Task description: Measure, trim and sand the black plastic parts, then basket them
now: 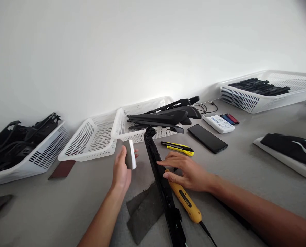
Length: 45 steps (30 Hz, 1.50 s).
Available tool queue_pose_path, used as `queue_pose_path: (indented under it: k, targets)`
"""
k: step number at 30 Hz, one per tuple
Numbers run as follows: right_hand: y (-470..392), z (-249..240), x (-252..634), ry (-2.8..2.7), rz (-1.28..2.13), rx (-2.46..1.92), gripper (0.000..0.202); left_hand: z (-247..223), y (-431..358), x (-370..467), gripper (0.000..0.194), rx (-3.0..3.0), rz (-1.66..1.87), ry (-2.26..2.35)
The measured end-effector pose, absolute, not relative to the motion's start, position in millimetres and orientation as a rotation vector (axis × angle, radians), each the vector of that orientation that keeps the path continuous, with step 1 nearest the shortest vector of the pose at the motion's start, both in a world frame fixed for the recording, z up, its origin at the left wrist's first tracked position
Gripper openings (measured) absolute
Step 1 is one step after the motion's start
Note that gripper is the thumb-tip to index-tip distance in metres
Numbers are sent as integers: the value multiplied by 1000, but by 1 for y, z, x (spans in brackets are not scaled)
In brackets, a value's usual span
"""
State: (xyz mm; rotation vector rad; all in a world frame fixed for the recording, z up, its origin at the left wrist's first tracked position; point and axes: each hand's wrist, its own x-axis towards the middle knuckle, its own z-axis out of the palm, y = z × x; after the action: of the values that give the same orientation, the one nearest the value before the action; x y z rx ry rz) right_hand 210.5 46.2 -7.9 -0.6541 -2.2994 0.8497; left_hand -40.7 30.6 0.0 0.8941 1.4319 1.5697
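My left hand [121, 169] grips a sanding block [133, 154], a white pad with a grey sheet on its near face, held above the table. A long black plastic trim piece [159, 175] lies lengthwise in front of me, its hooked end pointing away. My right hand [191, 169] rests beside it, fingers stretched out, with fingertips touching the trim's edge. Under that hand lies a yellow corded tool [186, 202], its front end partly hidden by the thumb. Grey abrasive sheets [142, 212] lie partly beneath the trim.
Behind are white baskets [87, 156], one with black trim parts [163, 118] across it. A yellow utility knife [180, 148], phone [208, 137], white box [218, 123] and lighters [230, 119] lie to the right. Baskets of black parts stand at far left and right.
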Motion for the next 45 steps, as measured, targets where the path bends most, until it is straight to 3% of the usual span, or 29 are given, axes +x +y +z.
queue_pose_path:
  k: [3,6,11,15,20,24,29,33,45]
  targets:
    - [46,-8,209,-2232,904,-651,46,-1,21,-22,53,823,1303,1170]
    - [45,-3,207,-2138,1003,-641,50,-2,9,-4,44,1118,1163,1106]
    - [42,4,208,-1976,1313,-722,52,-3,1,-1,39,1250,1167,1093]
    - [46,7,215,-1670,1492,-746,39,-7,4,-5,42,1102,1258,1135]
    - [58,9,224,-1348,1534,-588,35,-6,5,0,65,1061,1214,1131]
    - [58,8,225,-1423,1472,-634,31,-5,1,1,81,1091,1130,1085]
    - [53,10,222,-1571,1489,-646,29,-13,-4,1,40,1107,1078,1159]
    - [58,3,224,-1557,1521,-700,24,-16,-7,2,42,1043,909,1134]
    - [63,-6,225,-1531,1549,-649,22,-12,-6,2,29,1028,923,1015]
